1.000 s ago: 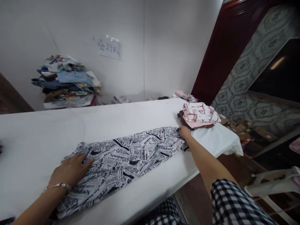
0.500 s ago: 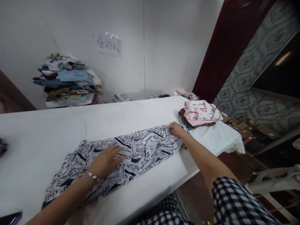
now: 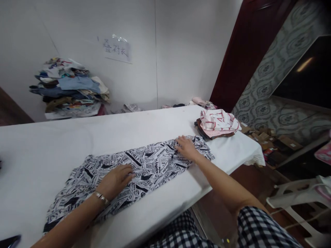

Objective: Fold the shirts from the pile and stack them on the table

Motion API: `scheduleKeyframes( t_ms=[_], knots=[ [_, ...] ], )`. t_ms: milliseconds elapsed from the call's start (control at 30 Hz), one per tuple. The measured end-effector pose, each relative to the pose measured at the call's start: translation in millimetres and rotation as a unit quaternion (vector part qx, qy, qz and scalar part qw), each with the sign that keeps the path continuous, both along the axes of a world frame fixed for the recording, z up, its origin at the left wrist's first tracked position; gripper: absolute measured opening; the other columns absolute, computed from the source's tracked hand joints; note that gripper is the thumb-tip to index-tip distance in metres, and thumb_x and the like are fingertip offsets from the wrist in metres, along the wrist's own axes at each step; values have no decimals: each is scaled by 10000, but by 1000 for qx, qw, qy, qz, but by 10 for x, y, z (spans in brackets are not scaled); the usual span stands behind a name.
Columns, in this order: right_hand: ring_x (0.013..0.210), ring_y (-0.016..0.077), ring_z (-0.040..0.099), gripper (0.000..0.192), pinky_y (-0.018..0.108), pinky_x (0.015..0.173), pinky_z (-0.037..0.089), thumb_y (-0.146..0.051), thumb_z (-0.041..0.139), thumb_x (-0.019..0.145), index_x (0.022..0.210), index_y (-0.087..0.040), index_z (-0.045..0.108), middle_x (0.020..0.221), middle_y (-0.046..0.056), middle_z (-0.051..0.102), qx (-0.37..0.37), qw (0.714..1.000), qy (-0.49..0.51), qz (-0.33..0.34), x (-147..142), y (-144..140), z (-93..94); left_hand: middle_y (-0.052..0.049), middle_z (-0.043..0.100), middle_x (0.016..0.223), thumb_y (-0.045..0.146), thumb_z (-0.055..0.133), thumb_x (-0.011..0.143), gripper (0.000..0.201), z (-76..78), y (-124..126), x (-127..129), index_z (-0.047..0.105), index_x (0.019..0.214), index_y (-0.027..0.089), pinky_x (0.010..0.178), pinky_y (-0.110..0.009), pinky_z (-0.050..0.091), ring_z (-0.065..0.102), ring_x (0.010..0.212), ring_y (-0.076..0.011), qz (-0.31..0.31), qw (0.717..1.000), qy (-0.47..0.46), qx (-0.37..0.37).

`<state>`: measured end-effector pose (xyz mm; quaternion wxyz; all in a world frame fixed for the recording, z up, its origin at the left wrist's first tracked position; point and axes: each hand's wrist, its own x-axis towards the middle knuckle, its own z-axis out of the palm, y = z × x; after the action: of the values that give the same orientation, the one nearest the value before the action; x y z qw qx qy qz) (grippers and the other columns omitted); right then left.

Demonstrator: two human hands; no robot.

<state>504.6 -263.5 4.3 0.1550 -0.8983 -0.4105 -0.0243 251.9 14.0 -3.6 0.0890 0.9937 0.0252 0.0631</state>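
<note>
A black-and-white newspaper-print shirt (image 3: 155, 162) lies folded into a long strip across the white table, slanting from lower left to upper right. My left hand (image 3: 115, 181), with a silver bracelet at the wrist, rests on its left half, fingers stretched out. On the right part my right hand (image 3: 186, 148) lies flat with its fingers spread. Neither hand grips the cloth. Just beyond the shirt's right end sits a stack of folded clothes (image 3: 219, 122), topped by a white piece with red lines.
A tall pile of clothes (image 3: 74, 88) stands behind the table (image 3: 116, 132) at the left, under a paper sign (image 3: 117, 50). A dark phone (image 3: 10, 242) lies at the lower left. A white plastic chair (image 3: 297, 194) and cardboard boxes (image 3: 287, 143) are at the right.
My right hand has slid left and slightly down along the shirt, away from its right end. My left hand stays at nearly the same spot on the cloth. The view has shifted slightly.
</note>
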Motion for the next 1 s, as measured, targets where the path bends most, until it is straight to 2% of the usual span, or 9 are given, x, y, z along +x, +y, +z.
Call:
scheduleKeyframes(
  t_ms=[67,200,367,433,533,633,700,867,1000],
  knots=[
    [1421,289,205,559,533,1126,150,-523,387,926,1410,-244,412,1522,86,310,-25,998,39,50,-212,86,-90,-98,590,1308,479,386,893,450,-54,2,-23,661,1125,209,1055,-381,384,521,1221,-246,14,1000,-5,25],
    [1429,290,177,604,540,1130,125,-580,322,930,1426,-242,389,1545,85,251,-63,994,65,54,-407,124,-234,-90,460,1439,496,415,867,571,-213,28,-100,513,1346,202,1081,-456,346,399,1339,-274,25,996,31,79],
    [1432,262,181,601,500,1142,139,-567,343,928,1435,-245,374,1539,70,270,2,998,43,47,-435,-180,-201,-63,387,1485,464,366,895,555,-394,133,-192,462,1386,224,1093,-452,321,335,1379,-251,16,993,28,115],
    [1423,266,208,557,495,1140,157,-520,377,925,1401,-234,430,1518,71,320,51,998,-14,-18,-370,-439,-168,-57,390,1484,460,361,898,542,-442,172,-203,467,1382,239,1085,-449,327,343,1375,-248,9,993,9,120],
    [1361,275,336,513,438,1098,271,-446,371,929,1339,-163,497,1452,129,420,77,978,-53,-189,-131,-868,-99,-56,420,1469,469,362,894,536,-500,209,-197,481,1371,255,1076,-456,328,364,1362,-256,-4,992,-20,126],
    [1205,280,518,553,375,963,407,-463,295,946,1296,-99,520,1304,184,558,7,938,43,-344,191,-1119,-25,-59,448,1451,478,346,894,543,-534,227,-181,491,1363,249,1068,-452,333,377,1354,-254,-15,991,-33,127],
    [1116,289,580,589,356,875,444,-509,291,937,1241,-83,561,1218,201,612,-34,919,92,-381,375,-1114,-3,-66,454,1447,473,335,894,544,-542,232,-172,503,1355,237,1062,-450,338,383,1350,-253,-15,991,-37,131],
    [1032,254,619,368,281,784,435,-415,508,872,1053,-135,663,1128,167,666,-65,931,93,-347,628,-838,-27,-68,451,1449,469,336,891,543,-539,242,-176,503,1356,242,1066,-438,327,390,1344,-252,-12,991,-35,127],
    [1040,208,599,259,246,780,407,-303,463,905,1022,-180,658,1119,120,672,-63,949,52,-304,721,-887,-30,-67,447,1453,475,316,903,557,-544,246,-196,466,1384,237,1073,-431,315,372,1356,-245,-14,992,-37,123]
  ],
)
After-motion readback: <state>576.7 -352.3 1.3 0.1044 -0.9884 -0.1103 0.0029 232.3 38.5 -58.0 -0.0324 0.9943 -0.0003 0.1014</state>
